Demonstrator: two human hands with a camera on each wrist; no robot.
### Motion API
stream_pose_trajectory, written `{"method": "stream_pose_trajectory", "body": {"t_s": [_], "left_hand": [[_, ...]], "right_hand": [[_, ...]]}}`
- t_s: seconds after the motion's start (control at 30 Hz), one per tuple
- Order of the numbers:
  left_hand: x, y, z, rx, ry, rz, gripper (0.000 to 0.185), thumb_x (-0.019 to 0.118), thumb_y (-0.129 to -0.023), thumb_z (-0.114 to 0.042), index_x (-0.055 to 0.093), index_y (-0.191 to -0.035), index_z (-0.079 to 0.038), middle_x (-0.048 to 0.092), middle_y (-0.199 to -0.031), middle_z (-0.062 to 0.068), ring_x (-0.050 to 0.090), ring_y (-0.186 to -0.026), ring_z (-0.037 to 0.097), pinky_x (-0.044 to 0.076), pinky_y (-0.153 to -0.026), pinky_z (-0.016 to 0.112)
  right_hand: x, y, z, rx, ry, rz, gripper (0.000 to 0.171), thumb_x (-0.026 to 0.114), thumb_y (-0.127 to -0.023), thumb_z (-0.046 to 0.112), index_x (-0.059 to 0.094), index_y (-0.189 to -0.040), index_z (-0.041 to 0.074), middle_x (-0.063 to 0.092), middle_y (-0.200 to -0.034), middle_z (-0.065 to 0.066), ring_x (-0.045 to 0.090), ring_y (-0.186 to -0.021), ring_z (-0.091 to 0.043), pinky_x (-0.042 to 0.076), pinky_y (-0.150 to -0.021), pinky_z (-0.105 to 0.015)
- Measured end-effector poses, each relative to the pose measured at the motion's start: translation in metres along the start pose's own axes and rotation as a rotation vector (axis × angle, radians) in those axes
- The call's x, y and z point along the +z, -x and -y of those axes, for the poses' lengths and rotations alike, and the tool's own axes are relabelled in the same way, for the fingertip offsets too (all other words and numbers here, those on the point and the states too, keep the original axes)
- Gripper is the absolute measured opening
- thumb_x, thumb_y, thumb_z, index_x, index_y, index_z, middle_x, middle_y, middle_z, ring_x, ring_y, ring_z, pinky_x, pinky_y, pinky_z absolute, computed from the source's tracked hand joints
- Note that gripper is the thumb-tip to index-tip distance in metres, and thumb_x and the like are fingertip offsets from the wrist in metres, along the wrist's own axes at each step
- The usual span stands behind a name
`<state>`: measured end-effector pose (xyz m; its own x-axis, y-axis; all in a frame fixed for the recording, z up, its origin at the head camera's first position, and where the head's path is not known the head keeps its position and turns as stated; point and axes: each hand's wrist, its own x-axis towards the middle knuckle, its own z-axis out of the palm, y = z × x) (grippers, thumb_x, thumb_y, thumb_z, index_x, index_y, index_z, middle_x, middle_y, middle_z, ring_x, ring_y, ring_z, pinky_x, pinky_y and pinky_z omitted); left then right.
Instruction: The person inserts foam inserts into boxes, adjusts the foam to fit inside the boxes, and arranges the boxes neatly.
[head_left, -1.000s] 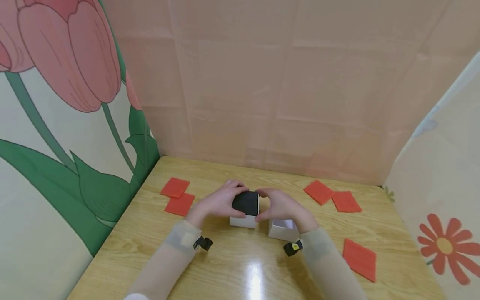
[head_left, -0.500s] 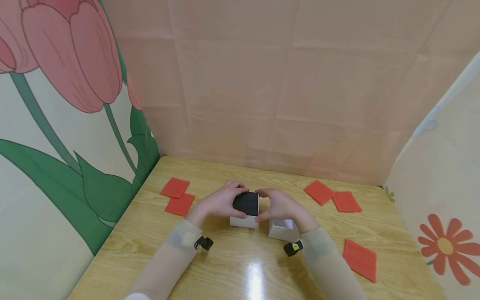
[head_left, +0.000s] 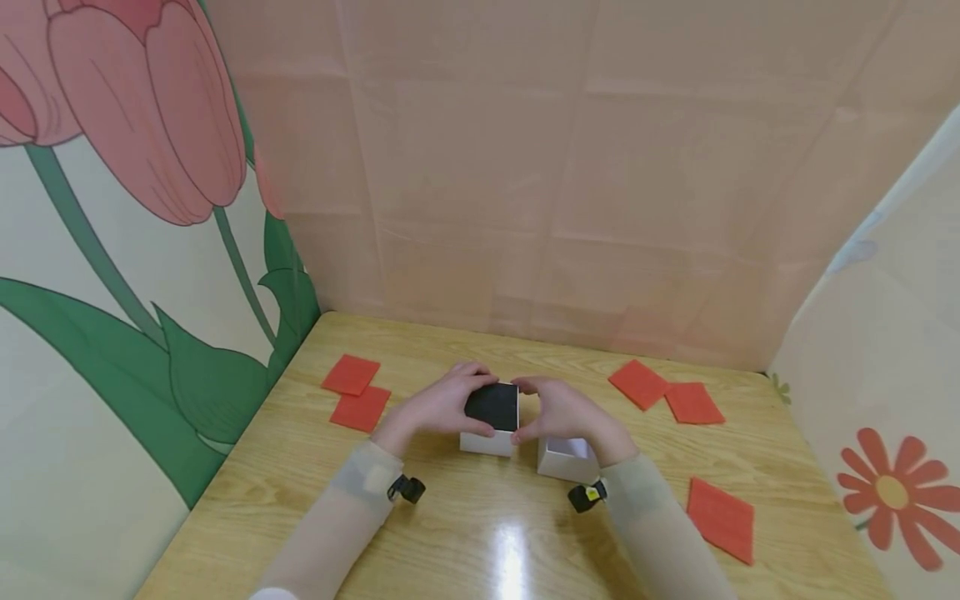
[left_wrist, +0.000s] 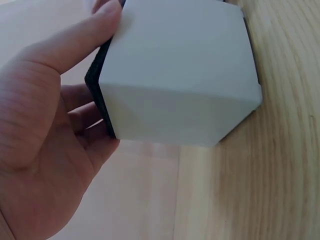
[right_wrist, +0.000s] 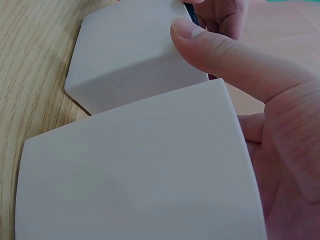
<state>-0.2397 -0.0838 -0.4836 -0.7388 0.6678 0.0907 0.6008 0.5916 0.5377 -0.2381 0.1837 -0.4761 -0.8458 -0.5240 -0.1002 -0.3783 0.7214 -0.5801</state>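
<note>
Both hands, left [head_left: 438, 406] and right [head_left: 564, 414], fingers curled round unlabelled black-topped white box [head_left: 491, 417].

A staged recording booth rather than a lived-in room: a small wooden counter [head_left: 465, 533] is closed in on three sides by hung sheets, a plain pink backdrop [head_left: 570, 167] behind, a tulip print [head_left: 112, 167] on the left and a flower print [head_left: 892, 492] on the right. Red squares [head_left: 350, 374] lie scattered on the counter.

Glossy wood-grain table [head_left: 480, 533]; smooth matt white box [left_wrist: 180, 75] with a matt black insert [head_left: 492, 406]; matt red paper squares [head_left: 720, 517].
</note>
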Motion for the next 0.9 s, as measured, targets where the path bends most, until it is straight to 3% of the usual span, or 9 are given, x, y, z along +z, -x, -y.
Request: {"method": "stream_pose_trajectory", "body": {"t_s": [0.23, 0.43, 0.67, 0.9], "left_hand": [[0.002, 0.008, 0.007, -0.028, 0.053, -0.024, 0.096, 0.087, -0.086, -0.057, 0.047, -0.162, -0.013, 0.043, -0.164, 0.002, 0.041, -0.148, 0.022, 0.043, -0.12, 0.044], [-0.004, 0.022, 0.016, -0.075, 0.077, -0.065, 0.089, 0.085, -0.089, -0.055, 0.049, -0.162, -0.018, 0.042, -0.165, 0.001, 0.039, -0.151, 0.023, 0.041, -0.121, 0.048], [-0.008, 0.032, 0.027, -0.079, 0.099, -0.089, 0.08, 0.082, -0.092, -0.053, 0.055, -0.157, -0.017, 0.046, -0.162, 0.005, 0.041, -0.149, 0.026, 0.043, -0.119, 0.052], [-0.006, 0.034, 0.03, -0.076, 0.107, -0.096, 0.076, 0.082, -0.093, -0.053, 0.058, -0.155, -0.017, 0.049, -0.157, 0.002, 0.043, -0.145, 0.024, 0.044, -0.119, 0.051]], "right_hand": [[0.0, 0.001, 0.001, 0.011, 0.014, -0.005, 0.103, 0.099, -0.072, 0.052, 0.055, -0.156, 0.01, 0.062, -0.148, -0.012, 0.058, -0.136, -0.038, 0.048, -0.113, -0.061], [0.001, 0.0, 0.001, 0.026, 0.006, -0.002, 0.103, 0.098, -0.072, 0.053, 0.055, -0.156, 0.012, 0.062, -0.15, -0.012, 0.058, -0.137, -0.035, 0.047, -0.114, -0.06], [0.001, 0.0, -0.001, 0.032, 0.001, 0.003, 0.103, 0.099, -0.071, 0.051, 0.055, -0.157, 0.015, 0.062, -0.15, -0.011, 0.058, -0.137, -0.034, 0.046, -0.115, -0.06], [0.001, 0.0, -0.002, 0.027, 0.005, 0.003, 0.103, 0.098, -0.072, 0.052, 0.055, -0.157, 0.014, 0.062, -0.15, -0.012, 0.058, -0.137, -0.035, 0.045, -0.115, -0.06]]}}
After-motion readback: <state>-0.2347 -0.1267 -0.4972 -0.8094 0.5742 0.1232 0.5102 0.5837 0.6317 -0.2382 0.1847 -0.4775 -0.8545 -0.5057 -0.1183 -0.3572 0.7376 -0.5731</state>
